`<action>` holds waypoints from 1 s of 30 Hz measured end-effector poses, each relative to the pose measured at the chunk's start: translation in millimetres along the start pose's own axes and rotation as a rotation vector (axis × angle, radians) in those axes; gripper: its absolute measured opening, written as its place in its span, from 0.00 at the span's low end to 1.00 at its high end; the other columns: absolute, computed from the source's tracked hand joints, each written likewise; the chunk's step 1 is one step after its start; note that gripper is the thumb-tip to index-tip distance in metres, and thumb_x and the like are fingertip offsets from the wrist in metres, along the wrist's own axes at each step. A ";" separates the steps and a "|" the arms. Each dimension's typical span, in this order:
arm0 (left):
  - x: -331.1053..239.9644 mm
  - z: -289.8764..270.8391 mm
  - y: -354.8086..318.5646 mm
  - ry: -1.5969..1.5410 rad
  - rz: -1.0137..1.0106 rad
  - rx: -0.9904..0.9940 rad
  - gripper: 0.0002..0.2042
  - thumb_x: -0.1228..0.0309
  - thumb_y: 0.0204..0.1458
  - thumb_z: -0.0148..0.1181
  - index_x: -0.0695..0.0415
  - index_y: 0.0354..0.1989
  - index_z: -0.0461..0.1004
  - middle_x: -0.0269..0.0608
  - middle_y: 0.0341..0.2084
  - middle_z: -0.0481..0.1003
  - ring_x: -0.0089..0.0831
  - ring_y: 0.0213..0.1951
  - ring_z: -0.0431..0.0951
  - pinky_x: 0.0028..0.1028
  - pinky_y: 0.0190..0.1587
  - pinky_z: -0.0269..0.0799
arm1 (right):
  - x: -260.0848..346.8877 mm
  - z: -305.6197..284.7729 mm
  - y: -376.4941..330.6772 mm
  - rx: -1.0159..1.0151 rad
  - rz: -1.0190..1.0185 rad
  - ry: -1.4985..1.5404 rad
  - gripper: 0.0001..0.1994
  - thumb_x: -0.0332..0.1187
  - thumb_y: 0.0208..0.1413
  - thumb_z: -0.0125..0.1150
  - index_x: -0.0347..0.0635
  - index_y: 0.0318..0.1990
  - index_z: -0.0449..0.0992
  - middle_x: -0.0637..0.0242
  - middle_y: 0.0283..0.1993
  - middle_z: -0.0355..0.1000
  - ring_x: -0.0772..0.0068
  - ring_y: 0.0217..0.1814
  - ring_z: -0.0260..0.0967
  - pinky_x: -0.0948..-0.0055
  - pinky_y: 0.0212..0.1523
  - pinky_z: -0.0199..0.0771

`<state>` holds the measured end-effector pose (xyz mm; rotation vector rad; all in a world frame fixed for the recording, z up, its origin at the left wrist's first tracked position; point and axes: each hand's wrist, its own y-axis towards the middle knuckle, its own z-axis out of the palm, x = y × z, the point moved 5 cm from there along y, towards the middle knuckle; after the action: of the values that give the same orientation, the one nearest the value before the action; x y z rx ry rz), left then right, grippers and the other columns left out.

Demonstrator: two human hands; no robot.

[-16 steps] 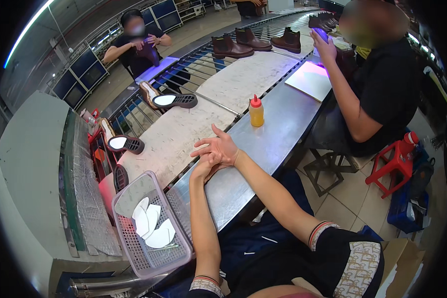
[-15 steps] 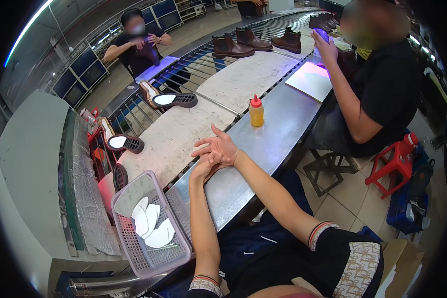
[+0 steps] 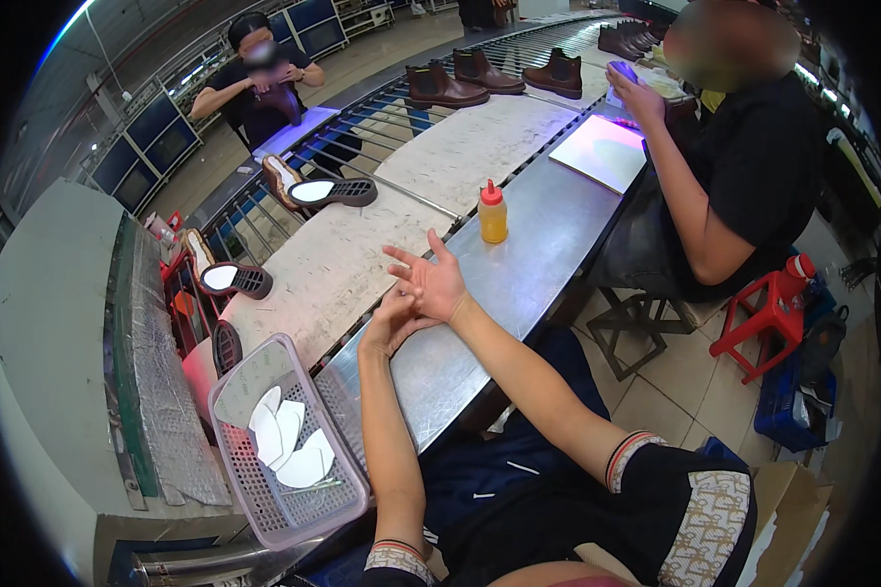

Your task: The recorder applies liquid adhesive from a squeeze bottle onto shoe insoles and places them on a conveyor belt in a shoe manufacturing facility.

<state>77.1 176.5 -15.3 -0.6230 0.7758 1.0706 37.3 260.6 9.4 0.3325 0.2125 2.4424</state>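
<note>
Over the near edge of the metal worktable [image 3: 548,264], my two hands meet. My right hand [image 3: 433,284] is turned palm up, its thumb raised and fingers spread, holding no object. My left hand [image 3: 387,323] bends inward with curled fingers against the fingers and palm of my right hand, its thumb by the heel of that palm. Part of the left fingers is hidden. Beyond my hands stands a squeeze bottle [image 3: 493,215] of yellow liquid with a red cap. Left of my left forearm sits a pale plastic basket [image 3: 364,479] holding several white insole-shaped pieces [image 3: 289,435].
Shoe soles with white pads [image 3: 335,192] lie along the roller conveyor [image 3: 264,210] and its pale covering. Brown boots [image 3: 445,86] stand farther off. One person [image 3: 764,166] sits at right beside a white board [image 3: 600,154]; another [image 3: 255,88] works across. A red stool [image 3: 762,318] stands right.
My fingers were interlaced more closely; my right hand has opened upward while my left curls lower against it. The view has shifted slightly, and the person across has bent toward the shoe.
</note>
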 end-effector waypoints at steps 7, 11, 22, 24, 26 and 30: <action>7.1 -11.2 -4.8 0.089 -0.011 -0.036 0.32 0.66 0.53 0.66 0.66 0.59 0.55 0.51 0.35 0.76 0.40 0.37 0.81 0.57 0.44 0.79 | -9.8 6.4 -5.5 0.156 0.184 -0.103 0.50 0.73 0.58 0.28 0.34 0.71 0.48 0.43 0.39 0.77 0.71 0.09 0.64 0.64 0.25 0.82; 9.8 -15.8 -6.5 0.018 -0.046 0.187 0.37 0.65 0.53 0.66 0.67 0.63 0.50 0.56 0.41 0.77 0.45 0.41 0.82 0.48 0.46 0.81 | -21.6 11.0 -6.2 0.294 0.325 -0.087 0.50 0.73 0.59 0.24 0.32 0.71 0.47 0.41 0.37 0.76 0.71 0.08 0.64 0.65 0.23 0.81; 13.0 -17.6 -4.5 0.296 -0.061 0.168 0.23 0.68 0.55 0.65 0.70 0.53 0.65 0.54 0.38 0.79 0.38 0.40 0.82 0.22 0.35 0.78 | -26.9 -0.8 -6.2 0.053 0.478 -0.364 0.51 0.72 0.60 0.21 0.26 0.68 0.52 0.44 0.31 0.78 0.66 0.12 0.70 0.74 0.16 0.77; 14.0 -22.9 -1.0 0.310 -0.039 0.123 0.20 0.66 0.55 0.65 0.69 0.47 0.69 0.53 0.38 0.80 0.34 0.37 0.81 0.19 0.33 0.75 | -24.3 -6.1 -2.6 -0.002 0.464 -0.460 0.50 0.71 0.61 0.22 0.25 0.66 0.57 0.48 0.29 0.78 0.67 0.12 0.70 0.76 0.15 0.75; 16.4 -26.4 0.3 0.313 -0.029 0.100 0.18 0.64 0.56 0.65 0.67 0.44 0.71 0.52 0.38 0.81 0.31 0.36 0.81 0.19 0.32 0.72 | -22.2 -11.2 0.7 -0.035 0.463 -0.538 0.50 0.70 0.61 0.23 0.23 0.63 0.60 0.50 0.26 0.77 0.68 0.12 0.69 0.76 0.14 0.75; 19.2 -27.9 0.3 0.367 -0.042 0.084 0.17 0.61 0.57 0.63 0.65 0.41 0.71 0.50 0.38 0.81 0.30 0.36 0.81 0.20 0.31 0.71 | -22.0 -17.4 5.5 -0.029 0.481 -0.635 0.47 0.69 0.63 0.27 0.24 0.60 0.65 0.54 0.24 0.77 0.72 0.12 0.68 0.76 0.14 0.73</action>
<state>75.0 165.2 -47.2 -0.7716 1.1142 0.8909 45.5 241.2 -10.0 1.2335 -0.2043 2.6389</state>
